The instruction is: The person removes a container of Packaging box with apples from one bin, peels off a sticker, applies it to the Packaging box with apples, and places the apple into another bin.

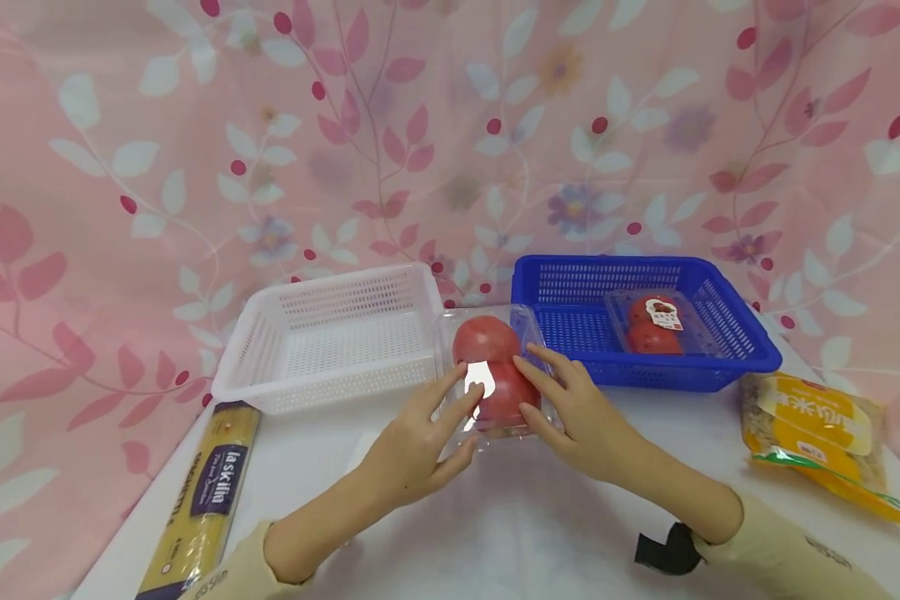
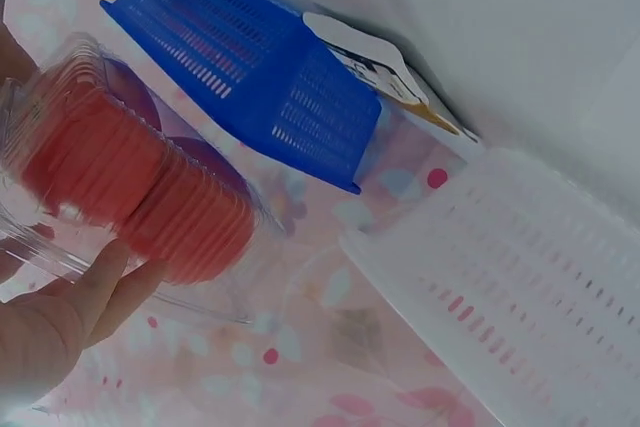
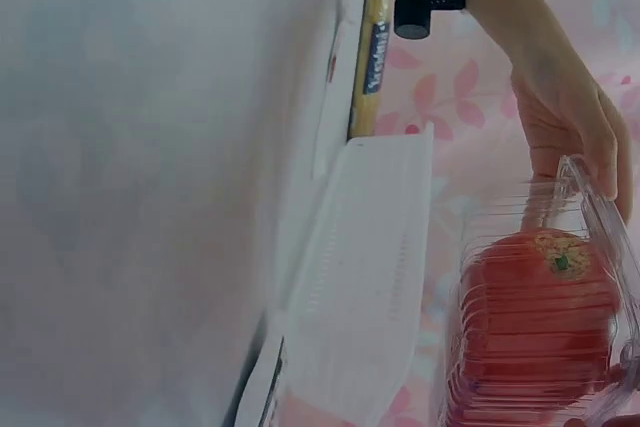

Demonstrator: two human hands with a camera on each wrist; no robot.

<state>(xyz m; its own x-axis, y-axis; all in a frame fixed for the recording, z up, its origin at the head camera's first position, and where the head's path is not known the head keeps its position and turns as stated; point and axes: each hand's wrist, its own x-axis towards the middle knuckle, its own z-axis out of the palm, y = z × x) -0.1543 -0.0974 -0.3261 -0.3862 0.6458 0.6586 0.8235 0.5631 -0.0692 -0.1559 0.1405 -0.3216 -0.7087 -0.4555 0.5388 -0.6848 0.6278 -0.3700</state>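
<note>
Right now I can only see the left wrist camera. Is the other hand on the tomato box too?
Observer: Yes. The right hand holds the tomato box on the side opposite the left hand.
Operator: Is anything inside the blue basket?
Observer: A second box of tomatoes lies in the blue basket.
Operator: What else is on the table?
Observer: A long spaghetti pack lies near the table's left edge, in front of the white basket.
</note>
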